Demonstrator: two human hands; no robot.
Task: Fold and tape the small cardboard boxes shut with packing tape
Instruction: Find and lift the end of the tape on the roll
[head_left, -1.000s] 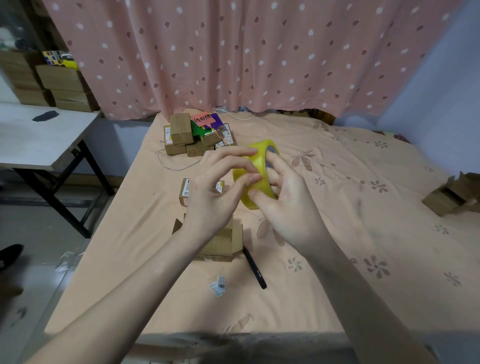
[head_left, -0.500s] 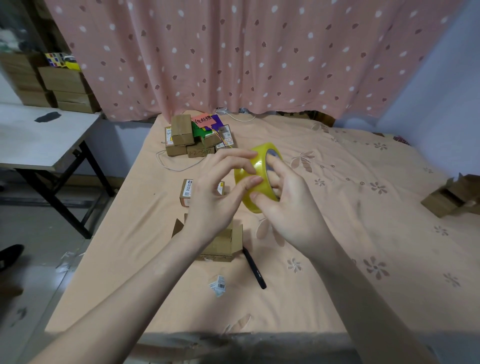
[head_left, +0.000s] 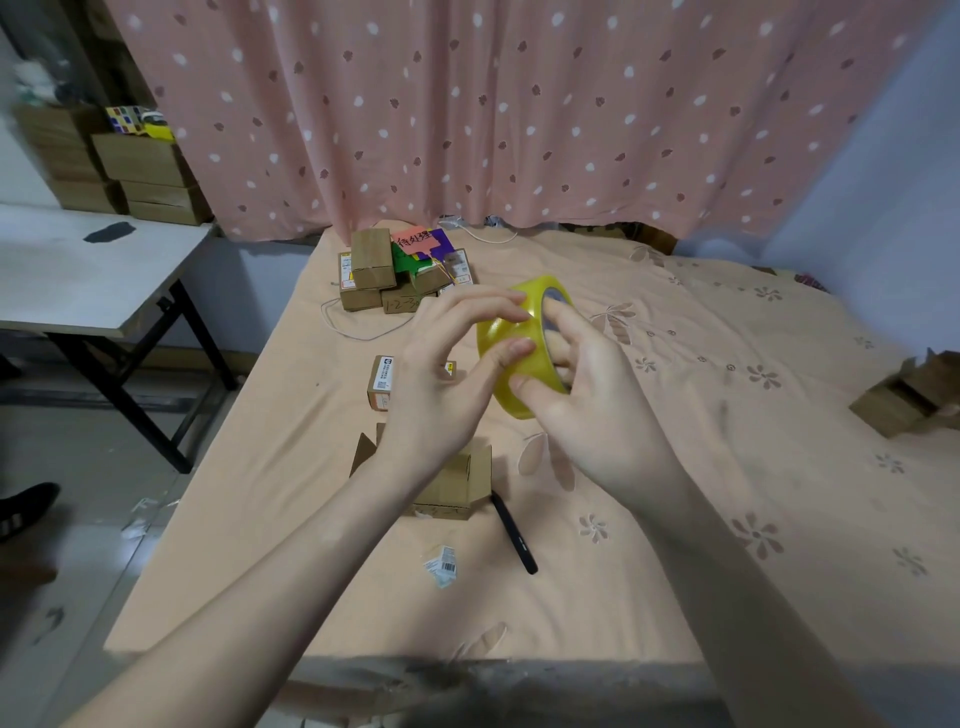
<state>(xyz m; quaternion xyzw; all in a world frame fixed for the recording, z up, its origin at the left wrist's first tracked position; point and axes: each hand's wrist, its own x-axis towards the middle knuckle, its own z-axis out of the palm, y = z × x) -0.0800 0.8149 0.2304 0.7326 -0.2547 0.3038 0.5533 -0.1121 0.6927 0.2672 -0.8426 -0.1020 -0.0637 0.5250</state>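
Observation:
A yellow roll of packing tape (head_left: 511, 358) is held in the air above the bed. My right hand (head_left: 592, 410) grips it with fingers through its core and the thumb on its outer face. The thumb and fingertips of my left hand (head_left: 447, 384) touch the roll's outer surface. Under my left wrist, an open small cardboard box (head_left: 457, 483) with raised flaps lies on the bed. A small labelled box (head_left: 382, 382) sits just beyond it, partly hidden by my left hand.
A black pen (head_left: 514, 532) and a torn label scrap (head_left: 440, 565) lie near the open box. A pile of small boxes (head_left: 374, 270) with coloured paper sits at the bed's far left. More cardboard boxes (head_left: 909, 395) lie at the right edge. A grey table (head_left: 78, 275) stands left.
The roll and both hands have shifted very slightly; my left fingertips have slid a little on the roll's outer face. The view has tilted down a bit.

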